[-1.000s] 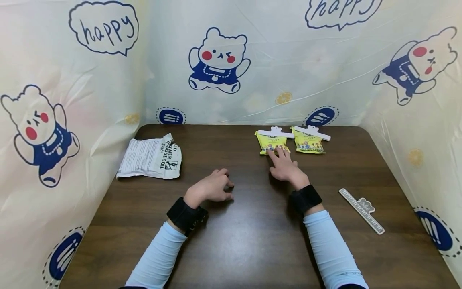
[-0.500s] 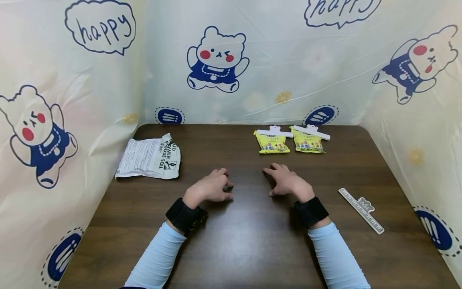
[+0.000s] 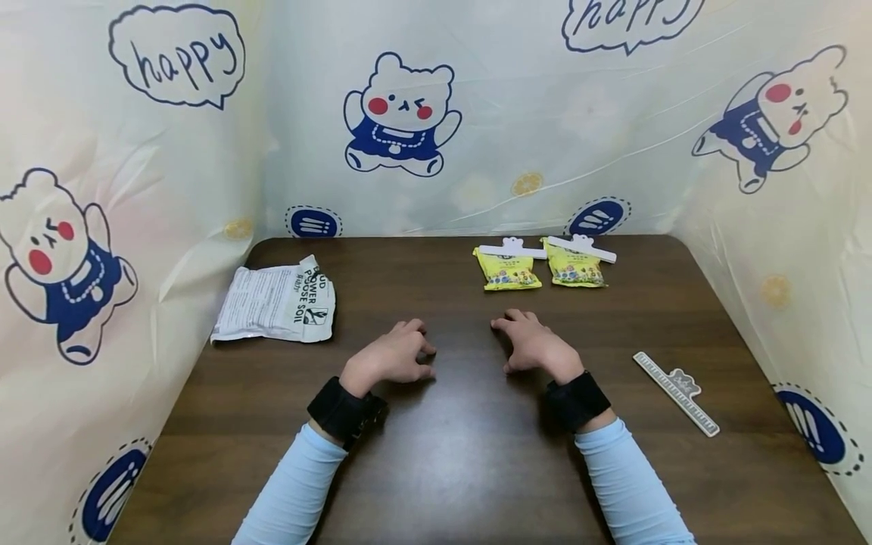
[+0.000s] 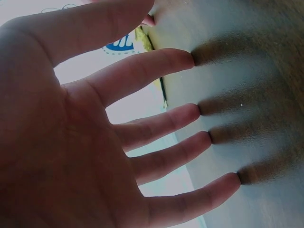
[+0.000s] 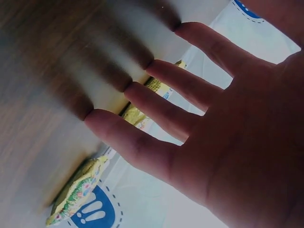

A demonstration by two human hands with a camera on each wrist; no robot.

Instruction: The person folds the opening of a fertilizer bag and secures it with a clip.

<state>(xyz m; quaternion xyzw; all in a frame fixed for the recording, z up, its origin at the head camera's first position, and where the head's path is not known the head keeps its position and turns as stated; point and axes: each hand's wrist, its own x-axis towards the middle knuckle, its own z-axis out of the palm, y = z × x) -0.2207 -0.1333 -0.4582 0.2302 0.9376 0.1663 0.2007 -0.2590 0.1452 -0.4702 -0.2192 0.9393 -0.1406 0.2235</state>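
Observation:
My left hand (image 3: 391, 354) rests its fingertips on the brown table, fingers spread and holding nothing; the left wrist view shows the fingers (image 4: 166, 123) apart above bare wood. Opposite it, my right hand (image 3: 534, 344) touches the table the same way, its palm empty in the right wrist view. Beyond the right hand lie two yellow packets side by side, a left packet (image 3: 509, 273) and a right packet (image 3: 575, 269). Across the top of each sits a white clip, the left clip (image 3: 512, 250) and the right clip (image 3: 582, 246).
A white printed bag (image 3: 272, 303) with a torn-looking right edge lies at the table's back left. On the right, a loose white clip (image 3: 677, 393) lies slantwise. A patterned plastic sheet (image 3: 409, 204) rises behind the table (image 3: 436, 469) and along both sides.
My right hand has drawn back toward me from the left yellow packet, which it touched a second ago, and now rests on the table. The left hand has stayed in place.

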